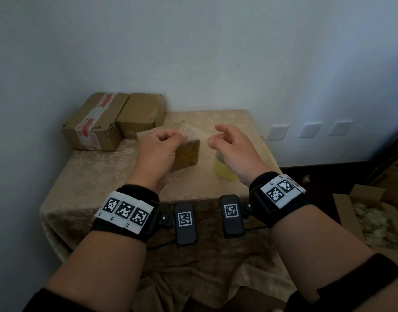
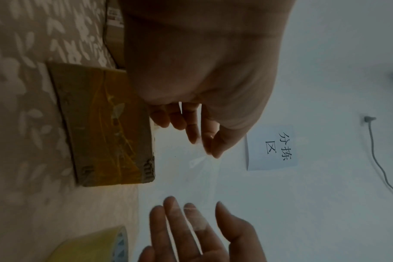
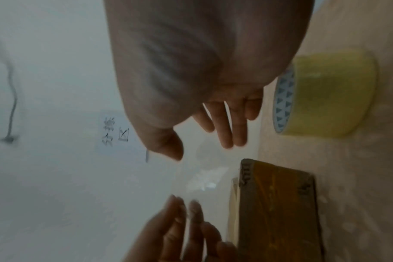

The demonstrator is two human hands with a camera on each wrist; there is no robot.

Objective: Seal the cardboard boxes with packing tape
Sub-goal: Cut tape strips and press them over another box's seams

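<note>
A small cardboard box (image 1: 186, 154) with yellowish tape across its top lies on the table, under both raised hands. Between the hands stretches a clear tape strip (image 1: 194, 131), seen faintly in the left wrist view (image 2: 202, 170). My left hand (image 1: 181, 137) pinches one end of the strip between thumb and fingers (image 2: 215, 147). My right hand (image 1: 212, 138) has its fingers (image 2: 195, 218) straight and spread, with the other end stuck to them. The yellow tape roll (image 1: 223, 171) stands on the table under my right palm, beside the box (image 3: 278, 203).
Two larger cardboard boxes (image 1: 96, 124) (image 1: 140, 113) sit at the table's back left against the wall. The table (image 1: 92, 176) has a beige patterned cloth. An open box with loose filler (image 1: 371, 219) lies on the floor at the right. A paper sign (image 2: 271, 147) hangs on the wall.
</note>
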